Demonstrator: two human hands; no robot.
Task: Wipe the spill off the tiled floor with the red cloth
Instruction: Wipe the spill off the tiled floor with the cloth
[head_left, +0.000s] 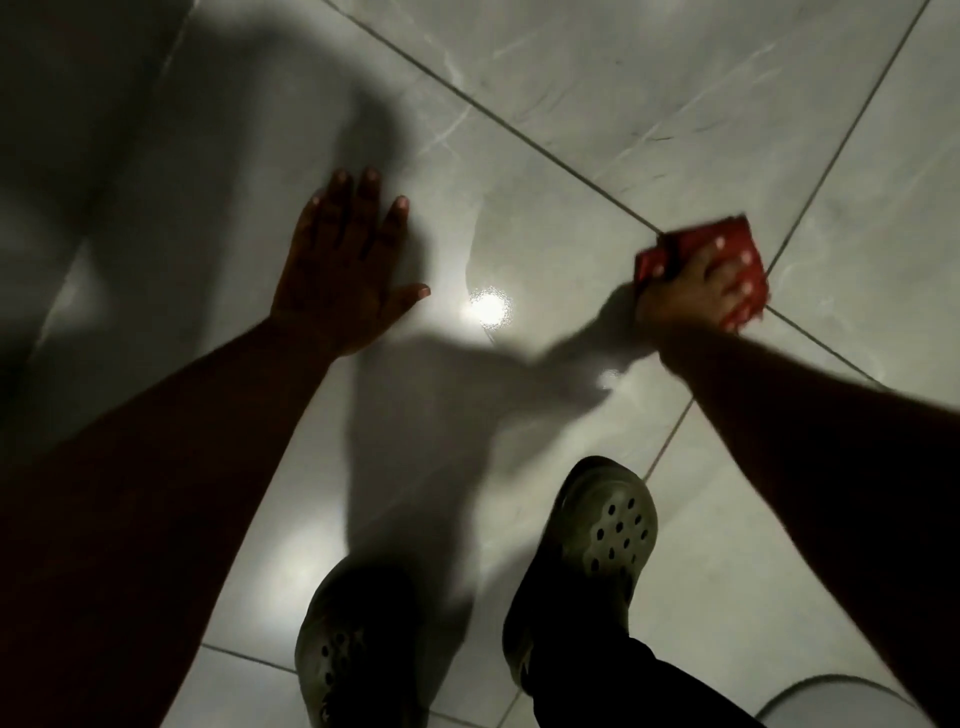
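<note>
My right hand (691, 296) presses a folded red cloth (727, 244) flat on the grey tiled floor (597, 78), right where two dark grout lines cross. The fingers spread over the cloth and hold it down. A wet sheen with a curved edge (475, 244) lies left of the cloth, and a bright light reflects in it (488, 309). My left hand (345, 260) rests flat on the floor with fingers apart and nothing in it, left of the wet patch.
My two feet in grey perforated clogs (597, 530) (353, 644) stand at the near edge, below the wet patch. A pale round object (841, 701) shows at the bottom right corner. Shadows of my arms fall across the tiles.
</note>
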